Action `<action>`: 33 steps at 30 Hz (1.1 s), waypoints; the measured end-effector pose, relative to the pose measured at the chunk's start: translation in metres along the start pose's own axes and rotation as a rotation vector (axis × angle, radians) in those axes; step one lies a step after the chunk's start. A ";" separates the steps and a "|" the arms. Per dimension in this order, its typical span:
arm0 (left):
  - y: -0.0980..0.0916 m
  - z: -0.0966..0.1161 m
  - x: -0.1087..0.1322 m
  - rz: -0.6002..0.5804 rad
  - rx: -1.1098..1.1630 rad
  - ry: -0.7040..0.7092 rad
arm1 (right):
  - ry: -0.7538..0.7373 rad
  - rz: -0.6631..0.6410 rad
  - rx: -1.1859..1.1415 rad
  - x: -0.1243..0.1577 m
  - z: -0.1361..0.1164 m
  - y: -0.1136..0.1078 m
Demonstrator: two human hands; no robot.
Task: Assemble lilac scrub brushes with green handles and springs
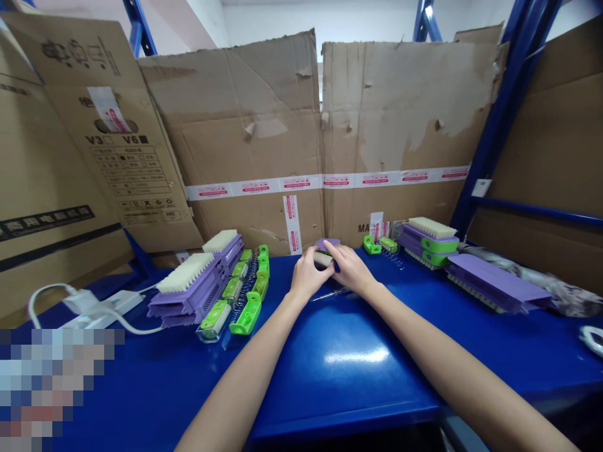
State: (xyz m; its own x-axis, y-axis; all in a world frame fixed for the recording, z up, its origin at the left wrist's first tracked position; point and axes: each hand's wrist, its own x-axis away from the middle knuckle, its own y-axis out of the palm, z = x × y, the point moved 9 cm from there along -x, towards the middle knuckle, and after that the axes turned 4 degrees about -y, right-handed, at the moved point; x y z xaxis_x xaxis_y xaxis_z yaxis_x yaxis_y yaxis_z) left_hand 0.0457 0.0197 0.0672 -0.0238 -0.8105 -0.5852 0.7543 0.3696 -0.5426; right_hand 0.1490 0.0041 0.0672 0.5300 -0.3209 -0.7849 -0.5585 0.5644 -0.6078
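Both hands are closed around a purple scrub brush at the middle of the table, its pale bristles toward me. My left hand grips its left side, and my right hand holds the right side from above. Much of the brush is hidden behind the fingers. Just below them a thin screwdriver lies on the blue table. To the left, purple brush bodies are stacked beside a row of clear-and-green tanks, springs and green handle pieces.
Purple brushes with green handles are stacked at right, near a purple brush body and a plastic bag. A green piece and tank sit behind. A white power strip lies left. Cardboard walls the back.
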 end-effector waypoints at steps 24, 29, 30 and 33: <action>0.004 -0.020 -0.015 -0.049 0.413 -0.024 | 0.191 -0.126 -0.045 0.010 0.028 0.008; 0.007 -0.024 -0.016 -0.069 0.484 -0.106 | 0.189 -0.132 -0.063 0.010 0.027 0.009; 0.007 -0.024 -0.016 -0.070 0.487 -0.111 | 0.192 -0.130 -0.068 0.010 0.027 0.008; 0.002 -0.020 -0.013 -0.053 0.427 -0.063 | 0.219 -0.129 -0.079 0.011 0.029 0.009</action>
State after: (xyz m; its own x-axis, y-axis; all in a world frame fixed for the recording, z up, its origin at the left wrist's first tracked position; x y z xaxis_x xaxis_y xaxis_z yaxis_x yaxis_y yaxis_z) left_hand 0.0344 0.0401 0.0617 -0.0399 -0.8541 -0.5185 0.9572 0.1161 -0.2650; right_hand 0.1684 0.0275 0.0571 0.4539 -0.5482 -0.7024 -0.5479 0.4500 -0.7052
